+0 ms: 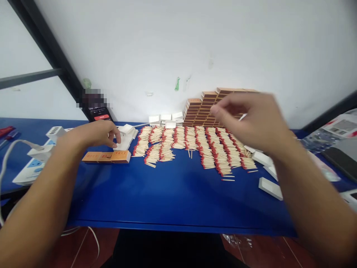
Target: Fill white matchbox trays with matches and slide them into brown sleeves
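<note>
My left hand (96, 134) hovers over the left part of the blue table (173, 193), fingers curled down, its fingertips touching a white inner matchbox tray (124, 143). Just in front of it lies a row of orange matchboxes (107, 156). My right hand (251, 121) is raised above the heaps of red-tipped matches (195, 145), blurred by motion, fingers bent toward a stack of brown matchbox sleeves (205, 108). I cannot tell whether it holds anything.
White trays lie at the back (167, 119) and at the right (270, 188). A phone (99, 111) leans on the wall. A white power strip (33, 163) and cable sit at the left. Plastic-wrapped items (334, 141) lie at the right edge.
</note>
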Tool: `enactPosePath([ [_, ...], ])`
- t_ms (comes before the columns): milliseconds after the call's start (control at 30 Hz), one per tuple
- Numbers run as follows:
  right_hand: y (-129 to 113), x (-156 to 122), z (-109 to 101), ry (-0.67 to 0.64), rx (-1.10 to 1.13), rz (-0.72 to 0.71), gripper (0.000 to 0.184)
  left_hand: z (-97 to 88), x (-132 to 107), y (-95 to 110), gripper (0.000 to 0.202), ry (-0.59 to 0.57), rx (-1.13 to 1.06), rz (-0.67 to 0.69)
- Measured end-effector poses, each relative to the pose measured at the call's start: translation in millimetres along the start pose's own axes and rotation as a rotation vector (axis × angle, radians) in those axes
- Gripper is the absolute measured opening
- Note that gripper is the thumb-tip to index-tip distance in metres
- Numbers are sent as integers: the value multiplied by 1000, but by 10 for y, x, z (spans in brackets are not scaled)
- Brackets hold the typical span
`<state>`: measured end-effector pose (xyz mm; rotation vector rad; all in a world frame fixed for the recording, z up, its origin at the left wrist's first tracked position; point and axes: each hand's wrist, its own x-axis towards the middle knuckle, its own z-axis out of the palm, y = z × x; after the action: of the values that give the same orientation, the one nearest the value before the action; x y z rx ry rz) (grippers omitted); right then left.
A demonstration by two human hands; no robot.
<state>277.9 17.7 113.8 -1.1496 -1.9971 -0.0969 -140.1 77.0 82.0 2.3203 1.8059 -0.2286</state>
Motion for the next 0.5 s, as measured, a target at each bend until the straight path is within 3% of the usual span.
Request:
enactPosePath([
  [167,164,-340,605,-226,185,83,22,114,-35,-147,26,-18,0,19],
  [267,92,-465,900,-353,263,0,16,128,-28,-159,21,-30,-24,53],
  [367,-17,-554,1108,-451,255,-116,9,137,-14,-166,18,-47,-55,84],
  [500,-51,-629,1245,-530,242,-126,7,178,4,-197,16,-23,-95,99],
])
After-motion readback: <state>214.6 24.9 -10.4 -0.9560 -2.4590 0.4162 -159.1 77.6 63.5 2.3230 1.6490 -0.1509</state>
